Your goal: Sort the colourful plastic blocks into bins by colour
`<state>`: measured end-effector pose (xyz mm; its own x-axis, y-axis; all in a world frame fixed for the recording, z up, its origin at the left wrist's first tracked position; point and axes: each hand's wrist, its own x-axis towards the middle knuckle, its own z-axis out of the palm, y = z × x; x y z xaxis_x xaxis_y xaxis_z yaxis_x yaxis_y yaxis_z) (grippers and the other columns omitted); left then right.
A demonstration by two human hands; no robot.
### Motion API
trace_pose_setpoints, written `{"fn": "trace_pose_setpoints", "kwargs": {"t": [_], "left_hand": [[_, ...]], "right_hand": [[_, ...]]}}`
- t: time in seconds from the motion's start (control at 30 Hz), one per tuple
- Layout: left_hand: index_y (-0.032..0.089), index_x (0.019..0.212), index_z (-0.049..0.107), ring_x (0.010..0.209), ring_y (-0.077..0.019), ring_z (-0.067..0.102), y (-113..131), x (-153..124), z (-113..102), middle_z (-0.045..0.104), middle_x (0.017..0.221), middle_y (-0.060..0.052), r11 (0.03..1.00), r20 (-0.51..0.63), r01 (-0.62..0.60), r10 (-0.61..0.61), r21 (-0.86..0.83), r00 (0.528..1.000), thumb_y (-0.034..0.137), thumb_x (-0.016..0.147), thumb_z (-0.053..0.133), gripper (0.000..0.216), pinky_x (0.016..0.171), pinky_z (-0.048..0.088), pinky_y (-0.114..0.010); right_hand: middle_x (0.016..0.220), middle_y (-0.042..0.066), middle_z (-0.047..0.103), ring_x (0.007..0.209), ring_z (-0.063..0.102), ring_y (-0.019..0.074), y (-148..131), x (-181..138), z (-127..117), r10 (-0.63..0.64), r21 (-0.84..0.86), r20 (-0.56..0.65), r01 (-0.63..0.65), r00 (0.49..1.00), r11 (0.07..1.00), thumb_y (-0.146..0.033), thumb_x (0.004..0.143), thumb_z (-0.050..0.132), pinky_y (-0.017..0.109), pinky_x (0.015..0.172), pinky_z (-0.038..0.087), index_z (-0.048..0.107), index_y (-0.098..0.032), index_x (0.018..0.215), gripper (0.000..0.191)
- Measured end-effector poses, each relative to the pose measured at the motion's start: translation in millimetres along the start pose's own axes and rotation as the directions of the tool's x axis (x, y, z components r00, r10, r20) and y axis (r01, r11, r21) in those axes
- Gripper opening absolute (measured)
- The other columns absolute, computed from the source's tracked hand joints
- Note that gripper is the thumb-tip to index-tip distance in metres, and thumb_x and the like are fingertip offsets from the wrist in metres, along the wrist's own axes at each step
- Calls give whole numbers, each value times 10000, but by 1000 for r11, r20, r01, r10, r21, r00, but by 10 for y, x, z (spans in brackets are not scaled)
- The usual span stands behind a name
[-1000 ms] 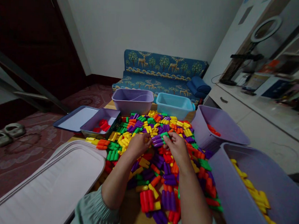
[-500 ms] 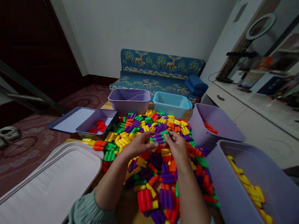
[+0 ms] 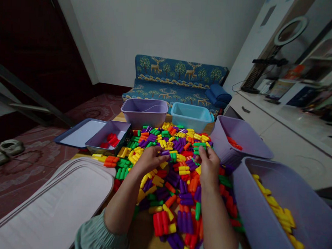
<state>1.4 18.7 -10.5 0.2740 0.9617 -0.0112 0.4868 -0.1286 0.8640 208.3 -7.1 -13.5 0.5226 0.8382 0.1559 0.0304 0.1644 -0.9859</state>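
Observation:
Over a heap of bullet-shaped plastic building blocks [image 3: 157, 181], my two hands are apart. My left hand [image 3: 150, 160] pinches a purple block [image 3: 165, 153] between thumb and fingers, partly hidden by the fingertips. To the right, my right hand [image 3: 210, 164] grips a green block [image 3: 199, 145] with several joined tubes. Below the hands lie yellow, orange, red, purple and green blocks, some singly and some joined in rows.
Right of the heap stand a purple bin with orange blocks [image 3: 242, 136] and a larger bin with yellow blocks [image 3: 274, 174]. Behind are a purple bin [image 3: 144, 117] and a blue bin [image 3: 191, 120]. Left are a tin with red blocks [image 3: 120, 131] and stacked white lids [image 3: 58, 204].
The joined purple and green blocks have come apart. My right hand has moved right with the green one, while my left hand keeps the purple one and has shifted slightly left.

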Motion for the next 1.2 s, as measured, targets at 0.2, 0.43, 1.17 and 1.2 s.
{"fn": "trace_pose_setpoints", "kwargs": {"t": [0.2,0.43,1.17,1.2], "left_hand": [[151,1057,704,605,-166,572,29,-25,-104,615,633,-16,988,-105,12,4,156,994,494,782,621,447,552,378,-240],[120,1148,666,586,-151,569,29,19,-85,633,712,-39,999,-61,7,-9,-41,998,431,853,510,456,540,411,-244],[230,1275,598,1097,-224,623,32,-21,373,624,1272,-75,808,36,-132,135,574,990,169,800,513,486,914,471,-293],[235,1282,590,1086,-232,627,45,-31,369,618,1272,-81,801,42,-127,127,584,991,186,802,527,486,896,478,-299]], "right_hand": [[682,-10,598,509,492,92,7,29,-29,81,59,115,-88,990,994,-544,652,734,223,473,451,633,-155,907,476],[710,10,638,564,549,119,-11,-94,154,69,-5,255,-70,964,998,-503,655,734,236,528,468,661,-153,879,422],[824,91,705,691,610,200,46,-124,170,-7,-235,247,67,969,970,-606,756,611,284,573,470,707,-143,895,494],[825,91,704,691,609,200,42,-125,171,-6,-228,245,64,969,972,-604,755,613,284,574,471,706,-143,894,491]]}}
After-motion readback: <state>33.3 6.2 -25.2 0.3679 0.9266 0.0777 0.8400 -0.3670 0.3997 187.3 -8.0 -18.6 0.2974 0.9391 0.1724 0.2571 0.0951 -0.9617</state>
